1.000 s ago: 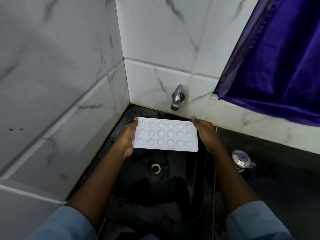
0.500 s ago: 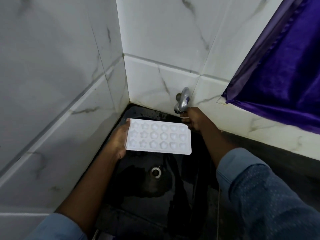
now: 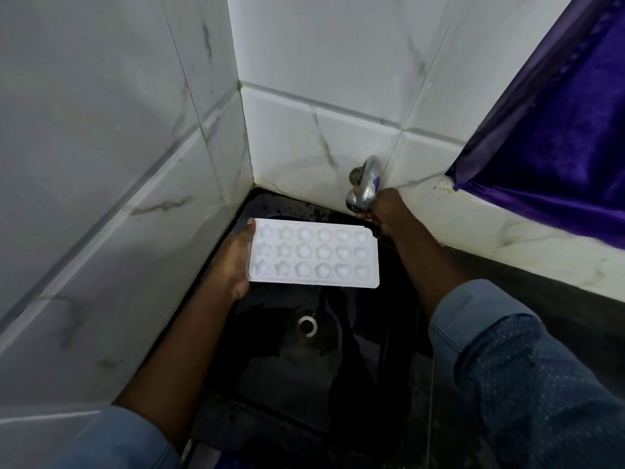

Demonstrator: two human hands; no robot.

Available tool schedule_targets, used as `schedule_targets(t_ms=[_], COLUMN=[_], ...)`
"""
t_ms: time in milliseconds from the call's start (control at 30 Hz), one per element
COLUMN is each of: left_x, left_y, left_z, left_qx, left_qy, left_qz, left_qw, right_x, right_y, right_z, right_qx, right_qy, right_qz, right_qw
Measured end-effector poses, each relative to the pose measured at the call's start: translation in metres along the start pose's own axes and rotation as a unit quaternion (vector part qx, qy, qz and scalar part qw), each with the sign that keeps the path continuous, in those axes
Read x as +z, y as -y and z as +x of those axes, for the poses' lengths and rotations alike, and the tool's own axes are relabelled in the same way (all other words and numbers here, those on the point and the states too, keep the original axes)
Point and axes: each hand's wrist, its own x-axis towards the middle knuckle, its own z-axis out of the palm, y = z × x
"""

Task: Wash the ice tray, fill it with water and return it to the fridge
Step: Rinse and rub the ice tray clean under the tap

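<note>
A white ice tray (image 3: pixel 313 256) with star, flower and heart shaped cells is held level over the black sink (image 3: pixel 277 374). My left hand (image 3: pixel 235 262) grips the tray's left end, thumb on its top edge. My right hand (image 3: pixel 385 206) is up at the wall, with fingers curled round the chrome tap (image 3: pixel 367 182). The tap's spout sits just above the tray's far right corner. No water stream shows.
White marble-look tiles (image 3: pixel 111 170) close in on the left and at the back. A purple curtain (image 3: pixel 554 130) hangs at the upper right over a dark counter (image 3: pixel 541 299). The drain (image 3: pixel 307 324) lies below the tray in the wet basin.
My right hand let go of the tray's right end and rose to grip the tap. My left hand now carries the tray alone. The view has shifted closer to the corner.
</note>
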Motion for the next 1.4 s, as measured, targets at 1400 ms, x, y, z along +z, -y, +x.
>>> schedule_targets(t_ms=[1400], left_x=[-0.003], left_y=[-0.012], left_z=[0.007], left_qx=[-0.004], left_qy=[-0.024], left_qz=[-0.017], left_qw=[1.0], right_x=[-0.002], right_y=[0.005], right_z=[-0.012], right_qx=[-0.035], right_qy=[-0.039], right_qz=[-0.139], right_qw=[0.989])
